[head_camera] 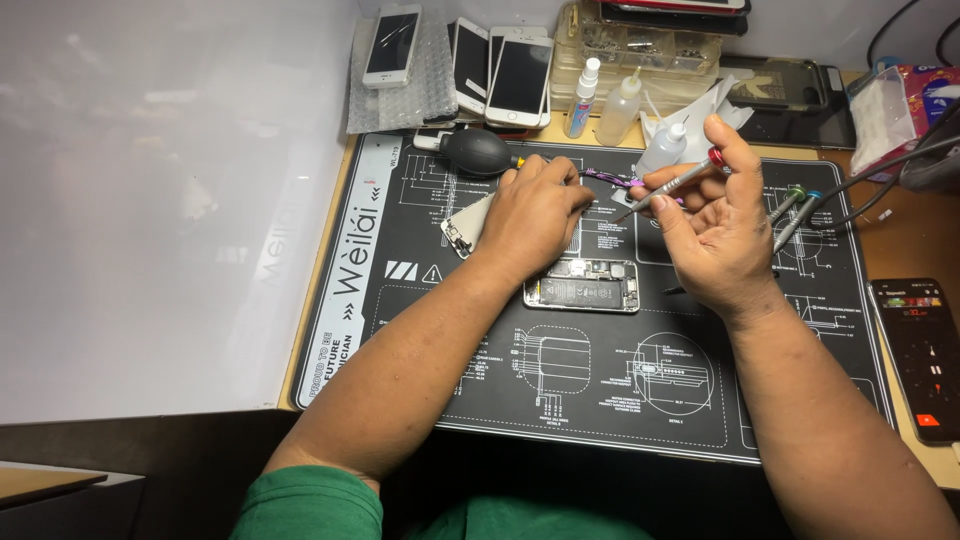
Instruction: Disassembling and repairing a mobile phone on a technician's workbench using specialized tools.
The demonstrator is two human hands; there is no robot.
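Your left hand (535, 210) lies knuckles-up on the black mat (700, 400), fingers curled down over a small part I can't make out, just above the opened phone (583, 285) with its battery and boards bared. Three white phones (392, 45) sit along the back edge, then two bottles (585, 97). Your right hand (715, 220) is raised, fingers pinching one red-capped screwdriver (670, 185), tip angled down-left; two more lie beside it.

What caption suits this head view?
Right hand holds a red-capped screwdriver above an opened phone on a black mat; left hand rests beside it.
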